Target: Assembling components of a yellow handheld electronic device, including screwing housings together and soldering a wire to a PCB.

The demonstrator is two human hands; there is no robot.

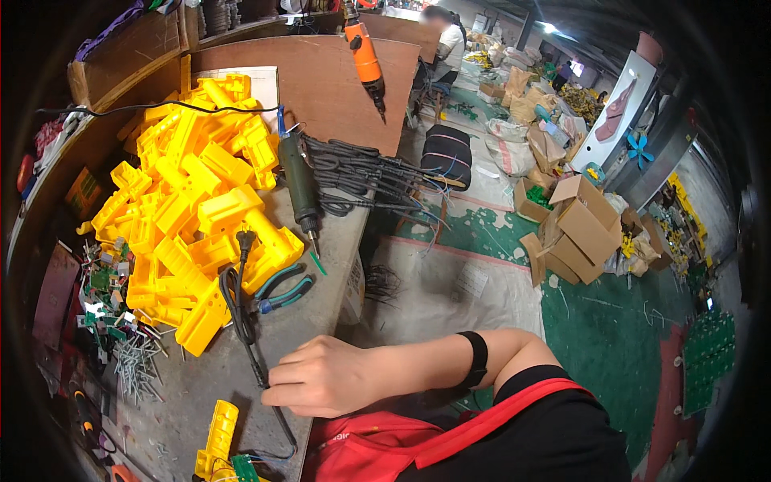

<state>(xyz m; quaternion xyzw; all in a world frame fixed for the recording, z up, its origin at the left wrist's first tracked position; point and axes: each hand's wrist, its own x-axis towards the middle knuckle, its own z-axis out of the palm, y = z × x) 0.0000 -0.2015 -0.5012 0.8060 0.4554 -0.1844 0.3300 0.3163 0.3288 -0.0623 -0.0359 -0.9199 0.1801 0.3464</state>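
Slim, dull-grey metal screws (136,368) lie scattered on the worn grey tabletop (165,422), beside a heap of smooth, blocky yellow plastic housings (193,213). A flexible black cord (254,363) with a moulded plug (244,239) runs down along the heap's right edge and passes under the right hand (316,377), whose fingers are curled together, clamped on it; a dark band (475,358) circles the forearm.

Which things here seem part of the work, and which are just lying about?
Likely in the work:
black plug cable, held by the right hand
yellow casing nearby
green circuit board

Probably just lying about:
cardboard box on the floor
black tied bundle
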